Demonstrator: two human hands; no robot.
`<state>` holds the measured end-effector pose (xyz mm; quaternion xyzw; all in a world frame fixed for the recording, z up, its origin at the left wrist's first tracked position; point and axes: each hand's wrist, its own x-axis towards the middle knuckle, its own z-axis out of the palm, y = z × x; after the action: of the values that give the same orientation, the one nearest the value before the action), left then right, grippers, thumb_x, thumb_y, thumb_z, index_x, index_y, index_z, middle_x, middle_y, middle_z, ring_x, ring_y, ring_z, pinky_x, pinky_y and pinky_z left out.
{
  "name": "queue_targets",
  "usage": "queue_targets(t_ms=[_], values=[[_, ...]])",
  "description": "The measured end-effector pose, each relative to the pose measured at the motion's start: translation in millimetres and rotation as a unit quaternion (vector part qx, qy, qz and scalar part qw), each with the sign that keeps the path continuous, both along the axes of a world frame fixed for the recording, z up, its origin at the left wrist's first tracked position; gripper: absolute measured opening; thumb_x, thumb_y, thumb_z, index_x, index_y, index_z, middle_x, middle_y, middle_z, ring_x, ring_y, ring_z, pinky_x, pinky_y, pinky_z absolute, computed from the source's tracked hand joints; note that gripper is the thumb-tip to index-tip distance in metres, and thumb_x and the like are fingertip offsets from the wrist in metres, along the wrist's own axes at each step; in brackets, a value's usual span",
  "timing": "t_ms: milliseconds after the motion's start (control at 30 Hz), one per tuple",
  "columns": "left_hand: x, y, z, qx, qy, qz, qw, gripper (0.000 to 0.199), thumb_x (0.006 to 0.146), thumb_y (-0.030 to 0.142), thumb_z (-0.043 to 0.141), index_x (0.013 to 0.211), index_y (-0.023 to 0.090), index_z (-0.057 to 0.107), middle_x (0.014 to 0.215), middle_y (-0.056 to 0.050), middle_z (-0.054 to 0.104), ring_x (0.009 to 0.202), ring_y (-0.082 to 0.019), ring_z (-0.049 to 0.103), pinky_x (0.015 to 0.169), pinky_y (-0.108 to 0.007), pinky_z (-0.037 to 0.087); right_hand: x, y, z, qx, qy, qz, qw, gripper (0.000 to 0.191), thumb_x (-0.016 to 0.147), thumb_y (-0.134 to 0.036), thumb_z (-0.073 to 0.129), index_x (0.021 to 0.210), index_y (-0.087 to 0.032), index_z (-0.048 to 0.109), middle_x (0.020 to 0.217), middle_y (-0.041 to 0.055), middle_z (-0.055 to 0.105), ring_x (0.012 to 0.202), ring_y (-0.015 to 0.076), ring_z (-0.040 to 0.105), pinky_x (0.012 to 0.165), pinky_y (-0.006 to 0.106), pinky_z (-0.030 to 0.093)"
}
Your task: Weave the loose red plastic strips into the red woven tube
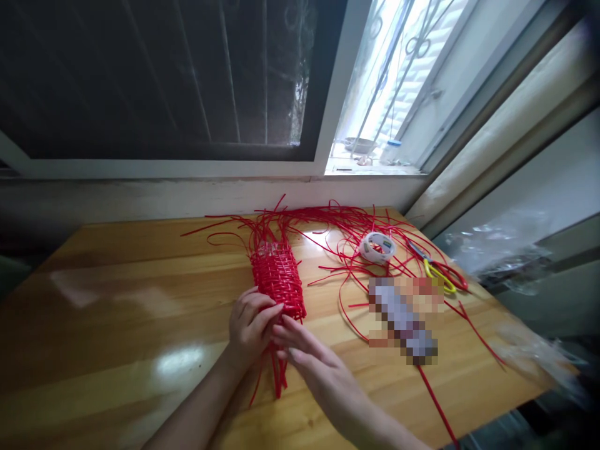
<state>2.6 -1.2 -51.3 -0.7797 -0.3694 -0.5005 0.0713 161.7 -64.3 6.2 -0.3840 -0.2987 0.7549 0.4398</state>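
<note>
A woven red basketwork piece (277, 275) made of thin strips lies on the wooden table, with loose strip ends fanning out at its far end. My left hand (250, 319) is closed on its near left corner, fingers curled over the edge. Stretched out flat, the fingers of my right hand (319, 362) reach the near edge beside my left fingertips; nothing shows gripped in them. Several red strip ends (278, 378) hang toward me below the hands. What lies between the two sets of fingertips is partly hidden.
Long loose red strips (328, 215) spread across the back and right of the wooden table (117, 312). Among them lie a white roll of tape (377, 248), yellow-handled scissors (438, 275) and a blurred-out oblong object (403, 319). Clear plastic wrapping (510, 269) sits by the right edge. A window stands behind.
</note>
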Motion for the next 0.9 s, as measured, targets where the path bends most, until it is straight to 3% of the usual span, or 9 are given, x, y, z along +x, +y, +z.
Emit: queue_targets(t_ms=[100, 233, 400, 533, 733, 900], values=[[-3.8, 2.7, -2.0, 0.008, -0.004, 0.004, 1.0, 0.021, 0.079, 0.014, 0.056, 0.098, 0.022, 0.06, 0.09, -0.003, 0.058, 0.089, -0.017, 0.054, 0.089, -0.043, 0.047, -22.8, 10.2, -11.5, -0.09, 0.129, -0.083, 0.984, 0.048, 0.062, -0.024, 0.071, 0.108, -0.018, 0.061, 0.105, 0.0084, 0.066, 0.107, 0.0215, 0.056, 0.1, 0.037, 0.036], [-4.9, 4.9, -2.1, -0.002, -0.009, 0.008, 1.0, 0.023, 0.076, 0.009, 0.058, 0.095, 0.022, 0.061, 0.092, -0.003, 0.059, 0.091, -0.017, 0.056, 0.089, -0.04, 0.047, -33.0, 10.6, -32.7, -0.072, 0.089, -0.151, 0.982, 0.044, 0.063, -0.017, 0.068, 0.106, -0.021, 0.063, 0.106, 0.0046, 0.066, 0.109, 0.0203, 0.054, 0.103, 0.036, 0.033], [0.7, 0.7, -1.6, -0.018, -0.001, 0.02, 1.0, 0.021, 0.079, 0.012, 0.057, 0.096, 0.023, 0.061, 0.093, -0.003, 0.062, 0.094, -0.016, 0.058, 0.083, -0.032, 0.05, -31.9, 9.4, -51.4, -0.029, 0.042, -0.125, 0.991, 0.053, 0.066, -0.011, 0.057, 0.117, -0.025, 0.056, 0.127, 0.0014, 0.055, 0.124, 0.0189, 0.043, 0.105, 0.034, 0.03], [3.7, -3.1, -3.0, -0.021, 0.007, 0.021, 1.0, 0.02, 0.079, 0.013, 0.058, 0.096, 0.023, 0.062, 0.09, -0.002, 0.063, 0.091, -0.015, 0.059, 0.079, -0.029, 0.05, -39.1, 26.4, -58.6, 0.021, -0.005, -0.065, 0.998, 0.061, 0.062, -0.006, 0.047, 0.12, -0.025, 0.053, 0.119, 0.0003, 0.06, 0.118, 0.0189, 0.048, 0.101, 0.033, 0.035], [3.1, -2.3, 0.1, -0.014, 0.009, 0.033, 0.999, 0.025, 0.078, 0.012, 0.059, 0.102, 0.022, 0.06, 0.09, -0.003, 0.063, 0.087, -0.015, 0.059, 0.079, -0.028, 0.05, -39.0, 36.8, -69.3, 0.043, -0.118, -0.131, 0.983, 0.034, 0.07, -0.019, 0.055, 0.104, -0.019, 0.062, 0.107, 0.0036, 0.064, 0.108, 0.0207, 0.053, 0.1, 0.035, 0.035], [2.1, -0.3, 0.9, -0.024, 0.019, 0.031, 0.999, 0.029, 0.076, 0.012, 0.061, 0.104, 0.02, 0.061, 0.096, -0.006, 0.063, 0.091, -0.017, 0.059, 0.084, -0.033, 0.049, -43.7, 34.6, -73.2, -0.021, 0.019, -0.193, 0.981, 0.029, 0.073, -0.035, 0.061, 0.097, -0.02, 0.062, 0.098, 0.0042, 0.068, 0.101, 0.019, 0.058, 0.092, 0.032, 0.042]])
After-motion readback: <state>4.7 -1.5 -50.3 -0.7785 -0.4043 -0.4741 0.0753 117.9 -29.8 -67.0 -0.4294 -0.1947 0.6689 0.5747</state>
